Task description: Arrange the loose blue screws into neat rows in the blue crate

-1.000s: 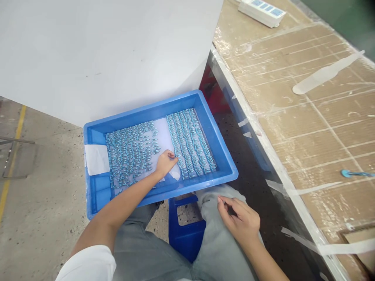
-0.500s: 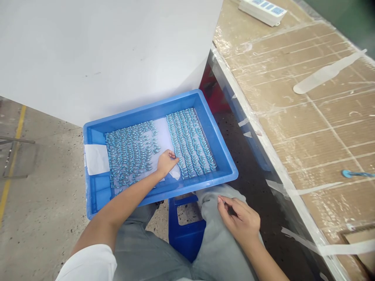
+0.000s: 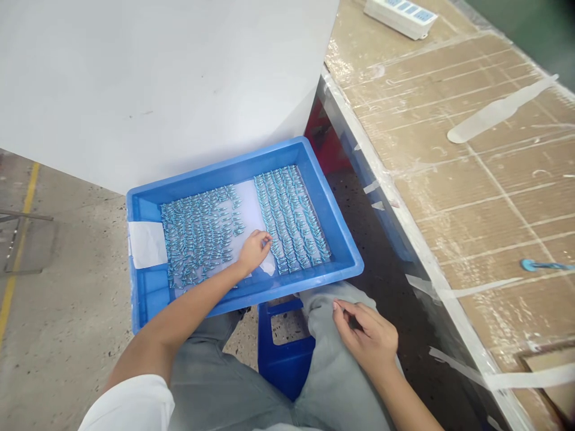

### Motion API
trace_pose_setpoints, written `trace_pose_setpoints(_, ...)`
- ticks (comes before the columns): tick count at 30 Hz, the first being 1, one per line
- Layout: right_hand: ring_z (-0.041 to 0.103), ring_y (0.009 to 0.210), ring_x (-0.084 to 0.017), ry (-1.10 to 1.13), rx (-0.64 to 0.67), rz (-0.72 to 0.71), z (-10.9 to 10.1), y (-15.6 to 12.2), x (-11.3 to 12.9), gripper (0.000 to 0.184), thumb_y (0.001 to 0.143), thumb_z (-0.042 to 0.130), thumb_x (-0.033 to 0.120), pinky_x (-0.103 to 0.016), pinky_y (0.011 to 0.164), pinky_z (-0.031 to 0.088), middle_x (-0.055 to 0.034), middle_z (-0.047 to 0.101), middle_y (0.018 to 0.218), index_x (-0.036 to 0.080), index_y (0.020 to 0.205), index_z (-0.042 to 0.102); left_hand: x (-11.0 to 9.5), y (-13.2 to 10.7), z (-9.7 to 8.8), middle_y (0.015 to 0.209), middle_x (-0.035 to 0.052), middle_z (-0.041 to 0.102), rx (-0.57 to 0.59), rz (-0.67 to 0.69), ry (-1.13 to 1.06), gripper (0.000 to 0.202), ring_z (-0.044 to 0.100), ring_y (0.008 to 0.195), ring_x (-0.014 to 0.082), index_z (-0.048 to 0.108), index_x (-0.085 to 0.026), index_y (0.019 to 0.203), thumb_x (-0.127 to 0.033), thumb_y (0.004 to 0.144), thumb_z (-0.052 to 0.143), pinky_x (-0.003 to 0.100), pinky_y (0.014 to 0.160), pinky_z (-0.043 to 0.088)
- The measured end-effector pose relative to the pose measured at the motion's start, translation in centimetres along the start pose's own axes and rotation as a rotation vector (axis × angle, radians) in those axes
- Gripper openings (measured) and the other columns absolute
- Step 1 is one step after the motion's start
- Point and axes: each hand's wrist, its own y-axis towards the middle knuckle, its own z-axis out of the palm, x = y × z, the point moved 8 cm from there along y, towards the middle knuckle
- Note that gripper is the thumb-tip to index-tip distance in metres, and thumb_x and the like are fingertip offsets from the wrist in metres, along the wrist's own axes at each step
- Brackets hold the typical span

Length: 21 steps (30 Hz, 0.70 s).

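Note:
My left hand (image 3: pixel 255 250) reaches into a blue plastic bin (image 3: pixel 314 275). Its fingers are pinched together at the left edge of tidy rows of small blue-and-silver parts (image 3: pixel 294 221); what they hold, if anything, is too small to make out. Looser, less even rows of the same small parts (image 3: pixel 197 233) cover the bin's left side. Between the two groups a strip of white sheet (image 3: pixel 248 200) shows. Over my knee, outside the bin, my right hand (image 3: pixel 368 335) has thumb and forefinger pressed together, and I cannot tell what is between them.
A white paper (image 3: pixel 147 244) hangs over the bin's left rim. Below stands a blue stool (image 3: pixel 285 359). To the right runs a cardboard-covered table (image 3: pixel 485 197) with a power strip (image 3: pixel 402 17) and a blue-headed tool (image 3: pixel 532 264). A white panel (image 3: pixel 157 84) rises behind the bin.
The left hand's fingers have shifted very slightly left beside the tidy rows. The right hand keeps its pinch over the knee. The whole view has drifted a little.

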Motion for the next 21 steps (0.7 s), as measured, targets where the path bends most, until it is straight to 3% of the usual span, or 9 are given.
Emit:
trace_pose_setpoints(3, 0.055, 0.056, -0.007, -0.008, 0.007, 0.007, 0.0, -0.2, -0.3, 0.015, 0.084, 0.071, 0.013, -0.021, 0.061, 0.045, 0.0047, 0.061, 0.065, 0.020, 0.097, 0.071, -0.2, -0.4, 0.1, 0.112, 0.0058, 0.062, 0.115, 0.140, 0.166, 0.030, 0.061, 0.091, 0.0165, 0.068, -0.024, 0.112, -0.020, 0.094, 0.044, 0.028, 0.083, 0.049)
trace_pose_setpoints(9, 0.056, 0.055, -0.008, -0.006, 0.018, 0.001, 0.0, -0.3, -0.2, 0.014, 0.085, 0.070, 0.014, -0.021, 0.060, 0.045, 0.0037, 0.063, 0.066, 0.021, 0.097, 0.071, -0.6, -0.4, 0.4, 0.123, 0.0031, 0.061, 0.284, 0.197, 0.387, 0.035, 0.060, 0.092, 0.0170, 0.067, -0.031, 0.118, -0.018, 0.095, 0.043, 0.027, 0.083, 0.046)
trace_pose_setpoints(14, 0.057, 0.055, -0.009, -0.021, 0.022, 0.027, 0.0, -0.2, -0.2, 0.010, 0.087, 0.067, 0.018, -0.022, 0.059, 0.046, 0.0035, 0.063, 0.064, 0.021, 0.095, 0.072, -1.6, 0.4, 0.5, 0.115, 0.0038, 0.063, 0.294, 0.284, 0.325, 0.027, 0.061, 0.093, 0.0173, 0.070, -0.028, 0.105, -0.014, 0.091, 0.052, 0.027, 0.085, 0.047)
trace_pose_setpoints(21, 0.056, 0.055, -0.008, -0.013, 0.026, 0.010, 0.0, -0.1, -0.1, 0.012, 0.086, 0.068, 0.015, -0.021, 0.059, 0.046, 0.0041, 0.061, 0.064, 0.020, 0.097, 0.071, -2.6, -0.2, 1.2, 0.113, 0.0081, 0.065, 0.352, 0.613, 0.498, 0.023, 0.061, 0.098, 0.0182, 0.067, -0.022, 0.105, -0.013, 0.095, 0.048, 0.029, 0.083, 0.047)
